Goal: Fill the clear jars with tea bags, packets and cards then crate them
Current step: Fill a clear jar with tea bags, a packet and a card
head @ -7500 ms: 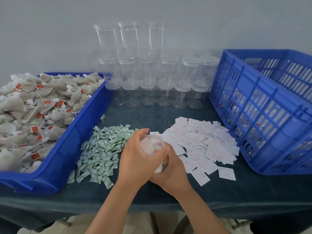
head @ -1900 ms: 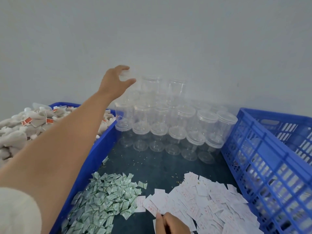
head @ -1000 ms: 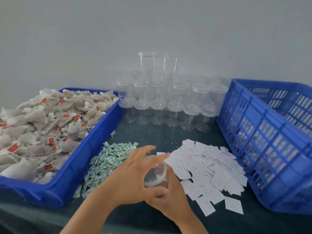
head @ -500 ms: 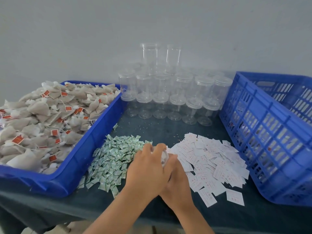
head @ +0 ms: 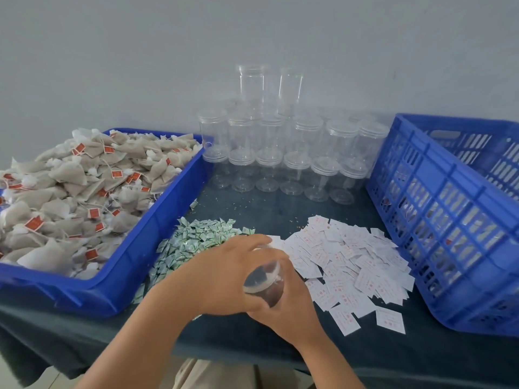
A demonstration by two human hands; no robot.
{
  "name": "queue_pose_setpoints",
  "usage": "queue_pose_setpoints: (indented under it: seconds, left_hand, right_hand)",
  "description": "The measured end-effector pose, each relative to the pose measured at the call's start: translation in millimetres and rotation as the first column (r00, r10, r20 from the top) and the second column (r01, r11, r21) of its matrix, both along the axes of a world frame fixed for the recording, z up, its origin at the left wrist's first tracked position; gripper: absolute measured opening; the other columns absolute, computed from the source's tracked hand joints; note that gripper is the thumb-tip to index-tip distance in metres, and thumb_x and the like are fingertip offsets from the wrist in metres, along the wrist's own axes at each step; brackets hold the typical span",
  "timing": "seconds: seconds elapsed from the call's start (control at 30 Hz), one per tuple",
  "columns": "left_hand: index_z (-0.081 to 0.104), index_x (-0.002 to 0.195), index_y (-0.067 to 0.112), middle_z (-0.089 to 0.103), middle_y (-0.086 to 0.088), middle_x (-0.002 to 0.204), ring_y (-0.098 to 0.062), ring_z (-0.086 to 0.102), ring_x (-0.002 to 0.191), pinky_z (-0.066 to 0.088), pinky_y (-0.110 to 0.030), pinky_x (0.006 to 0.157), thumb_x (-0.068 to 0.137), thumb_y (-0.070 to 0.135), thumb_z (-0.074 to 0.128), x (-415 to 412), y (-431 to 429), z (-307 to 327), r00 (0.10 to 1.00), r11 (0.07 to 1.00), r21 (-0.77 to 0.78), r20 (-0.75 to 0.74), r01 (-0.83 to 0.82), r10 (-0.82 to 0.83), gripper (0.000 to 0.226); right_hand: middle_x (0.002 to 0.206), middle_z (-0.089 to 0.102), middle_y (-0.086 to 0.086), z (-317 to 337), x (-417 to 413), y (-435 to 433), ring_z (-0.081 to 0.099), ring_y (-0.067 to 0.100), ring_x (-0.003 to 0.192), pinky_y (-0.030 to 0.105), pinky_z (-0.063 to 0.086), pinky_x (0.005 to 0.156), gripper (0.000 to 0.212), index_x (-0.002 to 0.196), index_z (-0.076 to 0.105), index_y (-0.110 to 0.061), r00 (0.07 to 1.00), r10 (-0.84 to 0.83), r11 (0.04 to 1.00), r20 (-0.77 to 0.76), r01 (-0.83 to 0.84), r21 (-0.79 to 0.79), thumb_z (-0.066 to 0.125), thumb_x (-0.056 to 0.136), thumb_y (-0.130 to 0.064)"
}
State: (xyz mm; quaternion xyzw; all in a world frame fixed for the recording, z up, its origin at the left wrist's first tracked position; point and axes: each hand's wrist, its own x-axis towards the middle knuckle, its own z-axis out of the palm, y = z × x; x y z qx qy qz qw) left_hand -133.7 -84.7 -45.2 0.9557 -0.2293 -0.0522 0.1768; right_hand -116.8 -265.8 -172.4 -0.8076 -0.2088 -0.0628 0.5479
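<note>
bare cloth [head: 280, 214], jars [head: 269, 141] perhaps three-high behind, crate [head: 438, 220] right

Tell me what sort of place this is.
Likely a tea hand-packing station: a blue tray heaped with tea bags, stacked empty clear jars, and a blue crate beside piles of packets and cards.

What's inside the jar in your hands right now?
The clear jar looks mostly empty: dark shows through its wall, plus a blurred white bit I cannot identify. The left hand and right hand cover its lower part, so anything there is hidden.
</note>
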Motion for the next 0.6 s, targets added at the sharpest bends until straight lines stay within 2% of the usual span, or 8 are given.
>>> queue_pose_setpoints:
  seconds: [0.07,0.13,0.27,0.37,0.47,0.53,0.57,0.6]
  left_hand:
    - [0.037,0.142,0.062,0.04,0.033,0.139,0.003,0.045,0.127,0.046,-0.028,0.102,0.074,0.06,0.076,1.8,4.3,0.2,1.0,1.0,0.002,0.004,-0.028,0.028,0.079]
    - [0.043,0.138,0.06,0.049,0.033,0.129,0.004,0.052,0.117,0.05,-0.03,0.097,0.068,0.07,0.077,3.4,8.3,2.7,0.993,0.992,-0.036,0.01,-0.119,0.12,0.078]
    - [0.049,0.132,0.056,0.059,0.031,0.118,0.004,0.058,0.107,0.053,-0.028,0.093,0.063,0.086,0.066,1.9,6.6,-0.5,0.961,0.962,-0.075,0.072,-0.261,0.266,0.077]
    - [0.052,0.121,0.052,0.063,0.028,0.098,0.003,0.061,0.09,0.052,-0.023,0.078,0.062,0.092,0.056,-0.3,3.0,-0.8,0.927,0.931,-0.087,0.093,-0.355,0.362,0.071]
    - [0.054,0.109,0.045,0.065,0.018,0.085,-0.002,0.06,0.08,0.053,-0.03,0.07,0.066,0.088,0.05,1.1,-4.1,-5.7,0.886,0.895,-0.085,0.131,-0.437,0.445,0.061]
    - [0.052,0.104,0.037,0.063,0.011,0.084,-0.012,0.058,0.076,0.047,-0.034,0.066,0.076,0.08,0.047,2.0,-4.1,-7.2,0.836,0.846,-0.072,0.127,-0.528,0.533,0.051]
    - [0.052,0.104,0.033,0.062,0.005,0.089,-0.019,0.058,0.074,0.045,-0.035,0.066,0.084,0.071,0.052,3.9,-1.5,-6.7,0.818,0.828,-0.043,0.135,-0.559,0.56,0.043]
    - [0.051,0.107,0.025,0.061,-0.002,0.096,-0.025,0.057,0.071,0.046,-0.036,0.064,0.09,0.054,0.06,9.2,1.6,-7.4,0.791,0.81,-0.106,0.178,-0.577,0.586,0.034]
  right_hand:
    - [0.132,0.066,-0.024,1.5,-1.6,1.1,0.069,0.006,0.109,0.017,0.056,0.084,0.085,0.14,0.045,-0.054,0.999,-0.026,0.999,0.02,0.026,-0.035,0.095,0.072,-0.049]
    - [0.135,0.063,-0.027,1.5,-2.2,3.5,0.065,0.002,0.119,0.012,0.052,0.089,0.088,0.143,0.045,-0.052,0.998,-0.037,0.997,0.045,0.04,-0.069,0.096,0.07,-0.052]
    - [0.132,0.065,-0.02,-3.7,-1.5,7.2,0.063,0.006,0.122,0.03,0.056,0.095,0.086,0.144,0.052,-0.033,0.99,-0.091,0.988,0.103,0.103,-0.119,0.093,0.072,-0.056]
    - [0.138,0.061,-0.019,-8.7,-1.3,8.2,0.06,0.005,0.127,0.03,0.056,0.098,0.091,0.148,0.053,-0.025,0.979,-0.133,0.976,0.153,0.156,-0.155,0.091,0.074,-0.062]
    - [0.137,0.063,-0.013,-10.3,-0.7,11.4,0.062,0.008,0.126,0.026,0.056,0.098,0.089,0.148,0.054,-0.021,0.954,-0.183,0.968,0.238,0.218,-0.129,0.09,0.076,-0.061]
    - [0.133,0.065,-0.005,-11.1,0.7,13.7,0.064,0.014,0.123,0.029,0.057,0.098,0.086,0.147,0.051,-0.02,0.923,-0.228,0.96,0.31,0.266,-0.086,0.089,0.08,-0.058]
    - [0.132,0.065,-0.003,-10.8,2.1,13.3,0.064,0.016,0.123,0.029,0.056,0.101,0.086,0.146,0.049,-0.02,0.907,-0.254,0.952,0.336,0.295,-0.079,0.089,0.08,-0.059]
    - [0.132,0.065,-0.003,-10.2,3.8,11.8,0.064,0.015,0.123,0.029,0.055,0.103,0.089,0.146,0.048,-0.021,0.896,-0.279,0.946,0.344,0.319,-0.062,0.089,0.077,-0.059]
